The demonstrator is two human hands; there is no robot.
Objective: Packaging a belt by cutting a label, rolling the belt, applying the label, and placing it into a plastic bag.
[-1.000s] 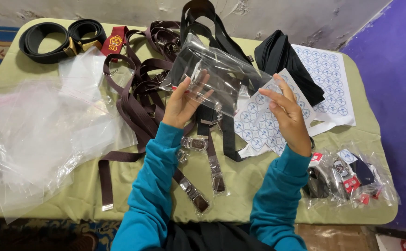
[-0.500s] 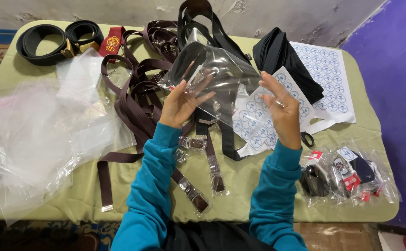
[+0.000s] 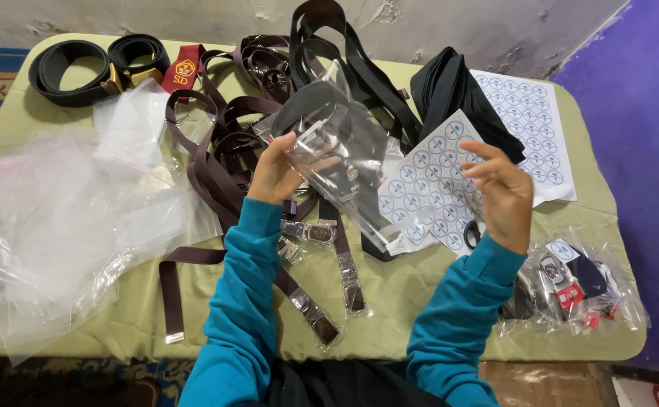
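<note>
My left hand [image 3: 278,170] grips a clear plastic bag [image 3: 338,158] with a dark belt inside, held up over the middle of the table. My right hand [image 3: 501,190] hovers with fingers spread over a sheet of round blue-and-white stickers [image 3: 424,185], holding nothing that I can see. A second sticker sheet [image 3: 534,124] lies to the right, partly under black folded belts [image 3: 454,94]. Brown belts [image 3: 216,162] with metal buckles sprawl below the bag.
A pile of empty clear bags [image 3: 58,218] covers the left of the green table [image 3: 412,301]. Coiled black belts [image 3: 88,68] and a red belt [image 3: 182,71] lie at the back left. Packed belts in bags [image 3: 571,286] sit at the right front corner.
My right hand has come off the bag and moved right over the sticker sheet. The left hand has kept the bag and lifted it slightly left.
</note>
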